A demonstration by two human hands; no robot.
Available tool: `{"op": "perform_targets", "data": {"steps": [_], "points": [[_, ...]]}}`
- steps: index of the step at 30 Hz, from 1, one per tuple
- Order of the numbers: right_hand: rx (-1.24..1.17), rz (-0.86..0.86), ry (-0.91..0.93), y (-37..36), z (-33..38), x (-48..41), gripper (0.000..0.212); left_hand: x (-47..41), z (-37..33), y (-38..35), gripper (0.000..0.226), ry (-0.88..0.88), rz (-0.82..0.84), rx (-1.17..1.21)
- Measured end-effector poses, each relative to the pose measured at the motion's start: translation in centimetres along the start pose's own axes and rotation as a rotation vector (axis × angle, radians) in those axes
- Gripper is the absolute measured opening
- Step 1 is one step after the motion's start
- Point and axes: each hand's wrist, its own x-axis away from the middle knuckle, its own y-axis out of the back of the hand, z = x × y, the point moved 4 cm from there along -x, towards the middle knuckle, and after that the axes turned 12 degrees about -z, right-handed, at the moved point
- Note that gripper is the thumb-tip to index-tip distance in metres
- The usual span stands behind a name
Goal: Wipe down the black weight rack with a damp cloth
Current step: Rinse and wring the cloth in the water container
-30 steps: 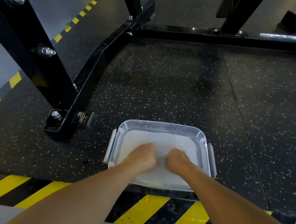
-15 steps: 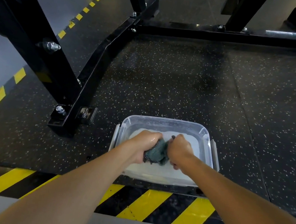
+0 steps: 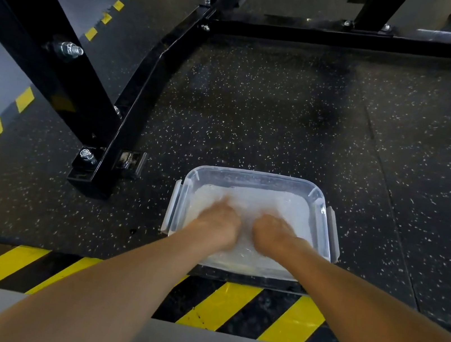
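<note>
Here, left hand [image 3: 217,222] and right hand [image 3: 273,233] sit in a tub [image 3: 253,173] of cloudy water; grip impossible to tell, cloth hidden. The black weight rack [image 3: 137,103] stands left of the tub. Splashing could slick the floor [image 3: 287,106].

Your view dim overall, soft light from above. Glare streaks on rack [image 3: 138,98] beams, top right. Water [image 3: 269,204] in tub [image 3: 317,192] bright, milky, near washed out. Your left hand [image 3: 218,224] and right hand [image 3: 273,231] smeared by motion blur, fingers unreadable. Beams bow at edges.
</note>
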Motion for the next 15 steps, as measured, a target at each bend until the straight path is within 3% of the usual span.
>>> {"op": "perform_targets", "data": {"steps": [3, 5, 9, 11, 15], "points": [[-0.422, -0.014, -0.273, -0.3, -0.1, -1.2, 0.013, -0.8, 0.3, -1.0, 0.021, 0.25, 0.038, 0.588], [-0.643, -0.025, -0.401, -0.4, 0.1, -1.0, 0.014, -0.6, 0.4, -1.4, 0.014, 0.45, 0.094, 0.962], [-0.825, -0.048, -0.395, 0.2, 2.0, 0.1, 0.022, -0.3, 0.7, -1.6, 0.023, 0.639, 0.145, 1.454], [-0.818, -0.073, -0.361, 0.6, 2.3, 0.2, 0.027, -0.1, 0.7, -1.0, 0.03, 0.593, 0.141, 1.509], [-0.613, -0.2, -0.319, 1.1, 0.4, -0.6, 0.029, 0.7, 1.3, 0.7, 0.025, 0.455, 0.122, 1.352]]}}
